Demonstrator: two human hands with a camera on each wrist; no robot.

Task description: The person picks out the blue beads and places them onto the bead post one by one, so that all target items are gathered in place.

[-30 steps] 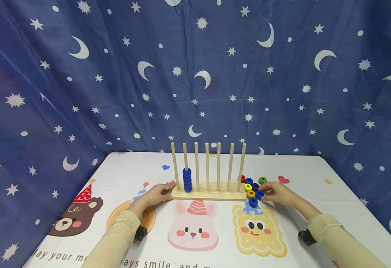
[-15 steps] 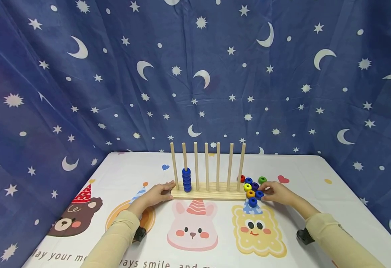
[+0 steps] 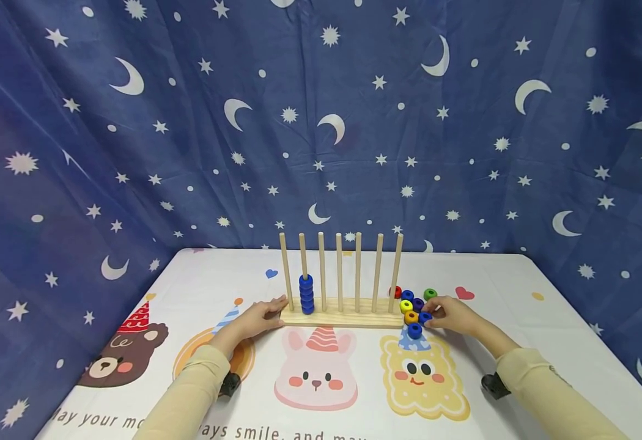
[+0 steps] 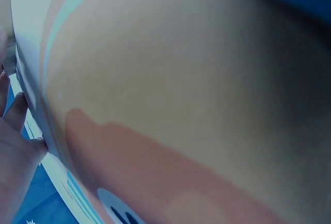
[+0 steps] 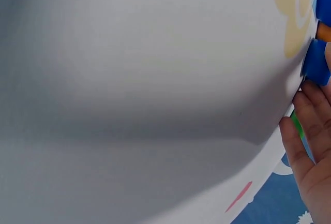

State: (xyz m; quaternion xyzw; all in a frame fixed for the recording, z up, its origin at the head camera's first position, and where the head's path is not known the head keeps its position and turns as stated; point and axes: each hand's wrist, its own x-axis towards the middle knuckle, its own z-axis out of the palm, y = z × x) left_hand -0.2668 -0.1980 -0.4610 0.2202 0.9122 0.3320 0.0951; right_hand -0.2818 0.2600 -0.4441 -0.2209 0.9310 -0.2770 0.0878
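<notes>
A wooden peg rack (image 3: 343, 316) stands on the table, with a row of upright pegs. Several blue beads (image 3: 307, 294) are stacked on its second peg from the left. My left hand (image 3: 257, 319) holds the left end of the rack's base, thumb in front and fingers at the back. At the right end, my right hand (image 3: 450, 314) pinches a blue bead (image 3: 424, 317) that lies on the table among loose beads. That blue bead (image 5: 316, 63) also shows at the right edge of the right wrist view. The left wrist view shows the left hand (image 4: 18, 157) only partly.
Near the right hand lie an orange bead (image 3: 411, 317), a yellow bead (image 3: 406, 306), a purple bead (image 3: 417, 304), a red bead (image 3: 395, 292), a green bead (image 3: 430, 294) and another blue bead (image 3: 414, 330). A starry blue curtain (image 3: 321, 153) hangs behind the printed tablecloth (image 3: 227, 275).
My right hand and wrist have shifted slightly left, with the fingertips closer around the blue bead. The left hand and the rack stay in place.
</notes>
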